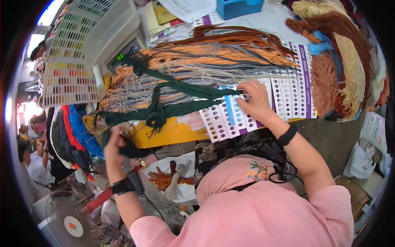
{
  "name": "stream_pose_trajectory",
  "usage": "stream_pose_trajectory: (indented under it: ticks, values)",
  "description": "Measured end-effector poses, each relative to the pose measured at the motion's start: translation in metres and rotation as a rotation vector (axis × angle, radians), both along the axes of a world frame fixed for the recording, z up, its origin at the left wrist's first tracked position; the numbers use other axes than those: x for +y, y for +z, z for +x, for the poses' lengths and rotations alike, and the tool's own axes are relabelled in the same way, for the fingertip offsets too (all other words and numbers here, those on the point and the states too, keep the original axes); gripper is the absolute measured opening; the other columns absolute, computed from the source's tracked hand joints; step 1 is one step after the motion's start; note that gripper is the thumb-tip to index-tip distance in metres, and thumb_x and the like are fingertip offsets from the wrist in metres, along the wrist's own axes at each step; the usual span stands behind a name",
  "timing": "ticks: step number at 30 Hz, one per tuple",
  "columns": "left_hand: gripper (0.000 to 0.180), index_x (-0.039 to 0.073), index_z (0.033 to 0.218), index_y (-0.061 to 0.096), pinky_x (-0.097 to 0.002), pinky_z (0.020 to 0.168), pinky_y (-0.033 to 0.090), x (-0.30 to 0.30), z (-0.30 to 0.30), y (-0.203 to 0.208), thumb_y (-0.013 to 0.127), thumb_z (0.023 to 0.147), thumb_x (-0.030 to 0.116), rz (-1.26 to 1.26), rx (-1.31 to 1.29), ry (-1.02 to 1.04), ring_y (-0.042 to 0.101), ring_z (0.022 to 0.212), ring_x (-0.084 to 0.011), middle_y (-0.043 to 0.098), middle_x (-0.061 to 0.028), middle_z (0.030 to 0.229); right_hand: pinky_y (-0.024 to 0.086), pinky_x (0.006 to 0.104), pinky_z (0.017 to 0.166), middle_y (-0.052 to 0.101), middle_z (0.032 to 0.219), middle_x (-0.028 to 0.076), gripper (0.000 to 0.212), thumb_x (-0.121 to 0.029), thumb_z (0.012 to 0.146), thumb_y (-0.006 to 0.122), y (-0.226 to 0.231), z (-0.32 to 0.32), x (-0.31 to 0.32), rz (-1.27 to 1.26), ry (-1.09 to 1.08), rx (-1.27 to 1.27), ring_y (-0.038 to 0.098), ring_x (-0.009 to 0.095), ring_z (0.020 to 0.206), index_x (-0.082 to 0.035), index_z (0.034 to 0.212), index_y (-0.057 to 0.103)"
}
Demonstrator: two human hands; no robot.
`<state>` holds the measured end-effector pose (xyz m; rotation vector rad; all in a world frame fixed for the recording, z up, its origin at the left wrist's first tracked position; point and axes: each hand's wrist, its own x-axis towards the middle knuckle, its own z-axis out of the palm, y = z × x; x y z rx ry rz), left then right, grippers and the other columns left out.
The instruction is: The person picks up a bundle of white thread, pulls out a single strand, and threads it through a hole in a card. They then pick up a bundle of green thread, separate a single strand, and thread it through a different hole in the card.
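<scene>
My right hand (256,99) is closed in a pinch over white punched thread cards (212,123), at the end of a dark green thread skein (185,87). The skein runs leftward across the table from those fingertips, with a loose knot in its middle. My left hand (114,147) is beyond the table's front left edge, slightly blurred. Dark green thread shows on both sides of it, and its fingers appear curled round that thread. Under the green skein lie rows of orange, grey and brown threads (230,51), their right ends at the cards.
A white slatted basket (66,78) and a lit digital display (120,56) stand at left. Colourful yarn hanks (80,127) hang off the left edge; brown and cream hanks (349,57) lie at right. A blue box (238,8) stands behind. A fan (68,222) is low left.
</scene>
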<state>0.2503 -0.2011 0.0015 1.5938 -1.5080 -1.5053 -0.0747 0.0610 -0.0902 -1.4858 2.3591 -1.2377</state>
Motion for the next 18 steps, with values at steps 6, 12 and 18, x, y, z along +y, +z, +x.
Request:
stream_pose_trajectory:
  ticks: [6, 12, 18]
  values:
    - [0.042, 0.001, 0.102, 0.049, -0.0275, 0.072, 0.041, 0.041, -0.025, -0.071, 0.065, 0.065, 0.015, -0.117, -0.196, -0.510, 0.052, 0.082, -0.0163, 0.055, -0.0064, 0.090, 0.031, 0.0321, 0.061, 0.048, 0.071, 0.004, 0.024, -0.010, 0.056, 0.059, 0.003, 0.005, -0.005, 0.021, 0.018, 0.004, 0.046, 0.021, 0.070, -0.007, 0.078, 0.050]
    - [0.031, 0.002, 0.096, 0.054, -0.0271, 0.068, 0.042, 0.040, -0.037, -0.086, 0.062, 0.069, 0.015, -0.427, -0.225, -0.464, 0.053, 0.077, -0.0143, 0.056, -0.0043, 0.082, 0.030, 0.0306, 0.060, 0.046, 0.066, 0.002, 0.023, -0.010, 0.057, 0.059, 0.003, 0.006, -0.005, 0.023, -0.008, 0.019, 0.045, 0.019, 0.067, -0.008, 0.078, 0.051]
    - [0.022, 0.010, 0.087, 0.057, -0.0206, 0.043, 0.032, -0.013, -0.031, -0.020, 0.058, 0.073, 0.027, 0.138, -0.196, 0.230, 0.042, 0.050, -0.0078, 0.048, 0.0018, 0.063, 0.030, 0.0310, 0.060, 0.046, 0.065, 0.002, 0.023, -0.012, 0.057, 0.060, -0.002, 0.005, -0.003, 0.029, -0.016, 0.042, 0.044, 0.019, 0.066, -0.009, 0.077, 0.051]
